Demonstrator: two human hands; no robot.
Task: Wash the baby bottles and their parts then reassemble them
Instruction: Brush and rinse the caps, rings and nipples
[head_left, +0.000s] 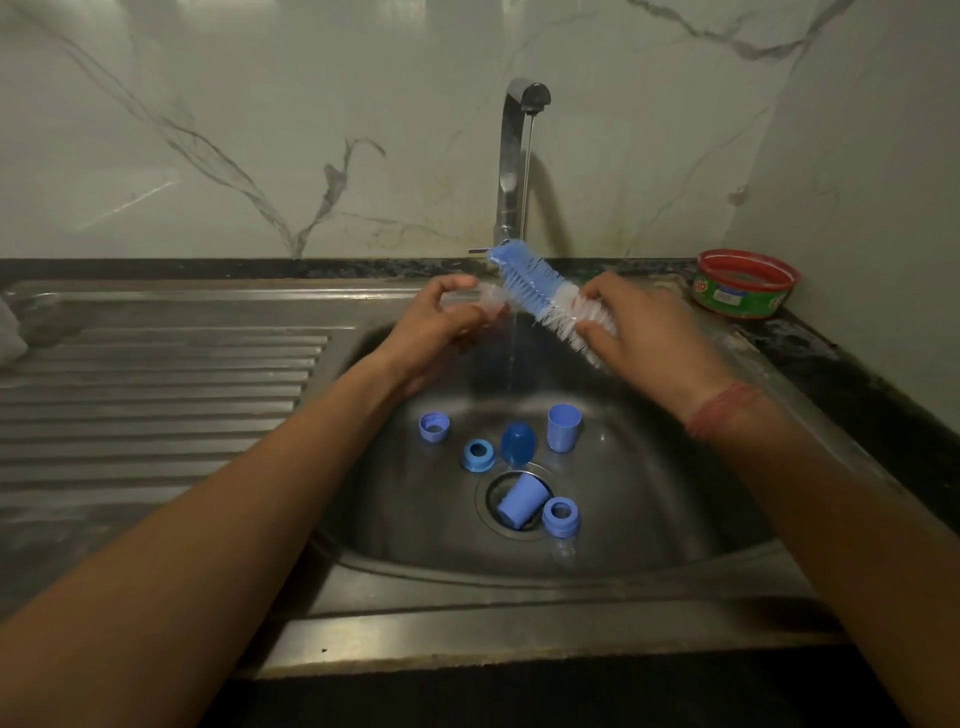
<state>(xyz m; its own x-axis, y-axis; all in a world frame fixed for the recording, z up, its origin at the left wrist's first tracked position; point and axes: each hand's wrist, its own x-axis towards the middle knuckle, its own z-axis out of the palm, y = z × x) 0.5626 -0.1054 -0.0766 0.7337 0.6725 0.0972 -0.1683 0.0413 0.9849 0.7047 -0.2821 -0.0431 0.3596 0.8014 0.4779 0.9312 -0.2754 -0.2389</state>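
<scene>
Over the sink (675, 540): both hands under the running tap (514, 156).
Left hand (441, 332): fingers pinching a clear bottle part (488, 304).
Right hand (649, 338): clamped on the bottle brush (540, 299).

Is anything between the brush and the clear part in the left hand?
Nothing visible. The brush, gripped by the right hand, angles past the clear part pinched in the left hand, with only open air between them under the running tap.
</scene>
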